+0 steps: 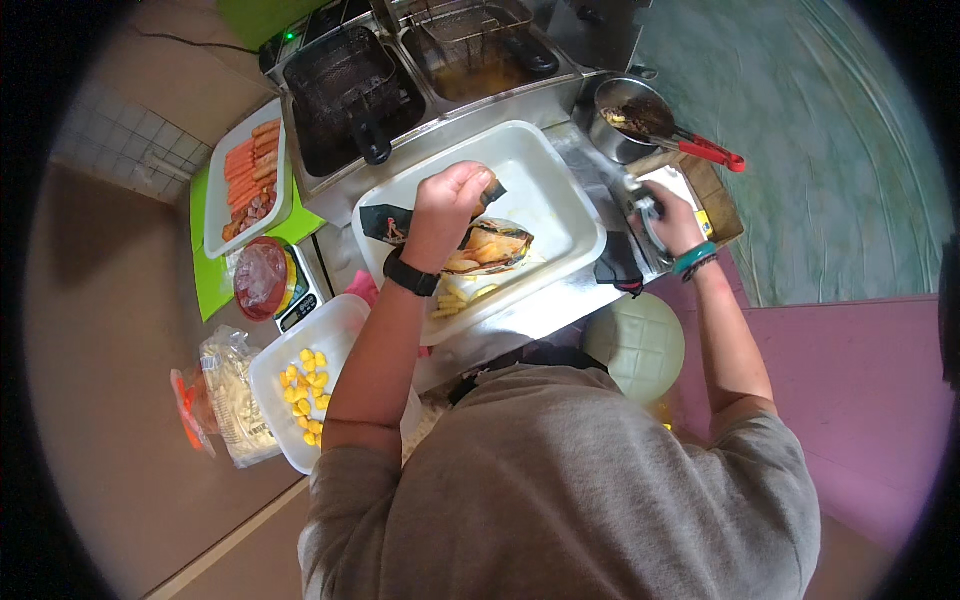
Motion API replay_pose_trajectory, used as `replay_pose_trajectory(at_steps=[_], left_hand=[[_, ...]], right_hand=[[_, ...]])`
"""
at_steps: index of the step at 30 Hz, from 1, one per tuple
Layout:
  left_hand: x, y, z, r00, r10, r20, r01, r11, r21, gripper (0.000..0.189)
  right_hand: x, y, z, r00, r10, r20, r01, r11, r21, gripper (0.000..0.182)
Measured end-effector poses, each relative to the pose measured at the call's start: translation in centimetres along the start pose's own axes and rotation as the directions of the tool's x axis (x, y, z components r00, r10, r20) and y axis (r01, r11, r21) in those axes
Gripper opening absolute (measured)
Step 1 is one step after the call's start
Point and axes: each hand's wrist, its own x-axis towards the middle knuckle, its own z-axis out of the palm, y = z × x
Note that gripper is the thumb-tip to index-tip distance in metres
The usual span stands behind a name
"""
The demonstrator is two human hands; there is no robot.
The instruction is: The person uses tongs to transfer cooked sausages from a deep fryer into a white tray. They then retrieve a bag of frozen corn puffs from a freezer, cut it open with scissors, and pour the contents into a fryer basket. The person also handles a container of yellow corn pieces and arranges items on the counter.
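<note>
My left hand [452, 202] pinches the dark edge of a printed food bag [495, 247], which lies in a white plastic tray [551, 161]. Pale food shows in the bag's opening. A few French fries [450, 302] rest on the tray floor beside the bag. Over at the right, my right hand [671, 221] is closed around a metal utensil [646, 206], whose exact kind I cannot tell. That hand is beside a cardboard box [724, 206] and a dark folded cloth item [619, 262].
A two-basin deep fryer [442, 116] with wire baskets stands behind the tray. A steel pot [619, 135] with red-handled tongs [709, 152] is at the right. Leftward are a tray of sausages [287, 202], a kitchen scale [301, 307] with a red bowl [259, 277], and a tub of yellow nuggets [270, 367].
</note>
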Motion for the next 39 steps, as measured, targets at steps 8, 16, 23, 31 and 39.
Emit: replay_pose_trajectory(at_steps=[8, 16, 23, 31, 39], left_hand=[[0.3, 0.4, 0.0, 0.998, 0.054, 0.014, -0.053, 0.998, -0.031, 0.018], [-0.4, -0.3, -0.2, 0.998, 0.023, -0.063, -0.023, 1.0, -0.002, 0.018], [-0.3, -1.3, -0.3, 0.978, 0.05, -0.202, -0.06, 0.997, -0.044, 0.017], [-0.7, -3.1, -1.3, 0.875, -0.121, -0.469, -0.082, 0.917, -0.39, 0.018], [-0.8, -2.2, -1.4, 0.858, -0.088, -0.507, -0.157, 0.894, -0.42, 0.019]], right_hand=[[2.2, 12.9, 2.5, 0.985, 0.167, -0.05, -0.175, 0.947, -0.27, 0.048], [2.9, -8.2, 2.7, 0.982, -0.154, -0.114, 0.165, 0.982, 0.096, 0.033], [2.3, -15.7, 11.2, 0.773, -0.631, -0.06, 0.619, 0.772, -0.142, 0.015], [2.7, -15.2, 12.1, 0.719, -0.692, -0.058, 0.683, 0.72, -0.124, 0.015], [3.1, -14.5, 12.1, 0.706, -0.708, -0.014, 0.695, 0.696, -0.178, 0.012]])
